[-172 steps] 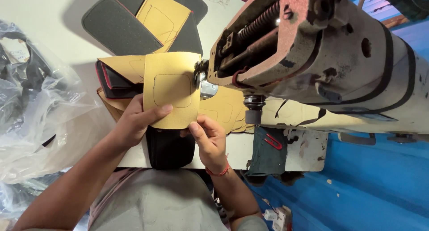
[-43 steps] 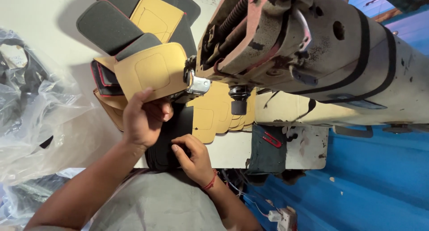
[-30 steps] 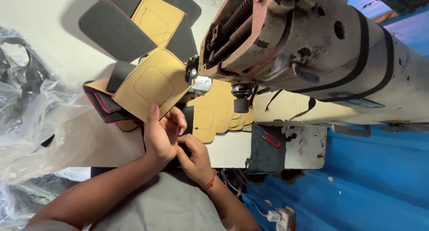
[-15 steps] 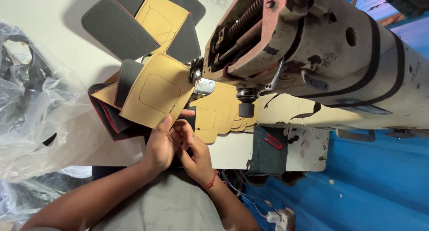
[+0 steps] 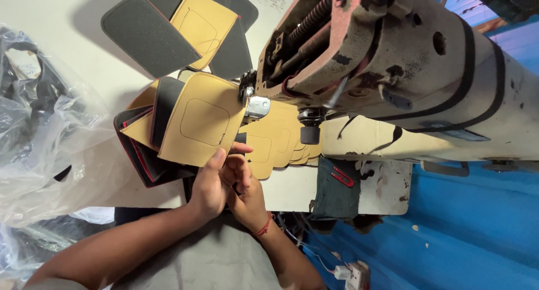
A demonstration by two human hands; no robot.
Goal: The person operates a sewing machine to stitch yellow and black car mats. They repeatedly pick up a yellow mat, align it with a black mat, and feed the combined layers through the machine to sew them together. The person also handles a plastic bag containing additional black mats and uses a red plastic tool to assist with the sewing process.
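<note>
Both hands pinch the near edge of the tan panel (image 5: 199, 121): left hand (image 5: 209, 184) outside, right hand (image 5: 242, 183) touching it; sewing machine (image 5: 382, 65) just beyond

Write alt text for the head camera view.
Both hands, left hand and right hand, grip the near edge of a tan leather piece fed under a worn sewing machine; more tan and black pieces lie on the table.
</note>
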